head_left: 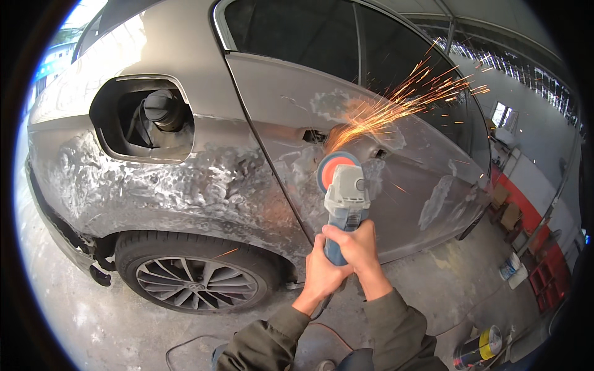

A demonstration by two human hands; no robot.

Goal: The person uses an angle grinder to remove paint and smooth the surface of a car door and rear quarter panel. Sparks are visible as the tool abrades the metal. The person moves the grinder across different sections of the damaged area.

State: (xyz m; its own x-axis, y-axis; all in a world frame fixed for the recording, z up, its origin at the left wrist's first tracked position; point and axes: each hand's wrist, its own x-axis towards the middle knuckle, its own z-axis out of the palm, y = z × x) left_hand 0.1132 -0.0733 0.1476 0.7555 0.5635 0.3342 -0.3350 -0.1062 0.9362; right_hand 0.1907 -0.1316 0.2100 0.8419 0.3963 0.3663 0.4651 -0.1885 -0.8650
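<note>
Sleeves: dark green, both forearms (266, 340) brought in from below.
Left hand: bare, on rear of grinder body; fingers (314, 279) wrapped round it, undersides hidden. Left hand (325, 272) placed lower.
Right hand: bare, fingers clenched on same body, thumb laid across top. Right hand (360, 248) set just above the other.
Grip tip: both hands best kept firm, wrists steady, in case of kickback.
Angle grinder: grey-and-blue, held in front of the door, disc end pointed up. Angle grinder (348, 196) best held at a shallow tilt, pressure light.
Disc: orange-red face, blue-grey rim, held at the door just below and between two handle openings; exact contact edge not readable. Disc (334, 166) should be moved in even strokes, so no spot is gouged or overheated.
Sparks: thrown up and right, across the window. Sparks (390, 114) best aimed off the glass (402, 37), or glass covered.
Handle openings: dark, ragged-looking; catching risk. Left-side opening (314, 135) should be approached with care.
Door: grey-brown, pale patches. Door (427, 179) likely needs patch borders blended evenly.
Quarter panel: bare, shiny, rippled metal left of seam. Quarter panel (204, 179) best not nicked across the seam.
Wheel: tyre and alloy rim below. Wheel (197, 281) not touched.
Background: red rack (549, 278) by wall, well apart.
</note>
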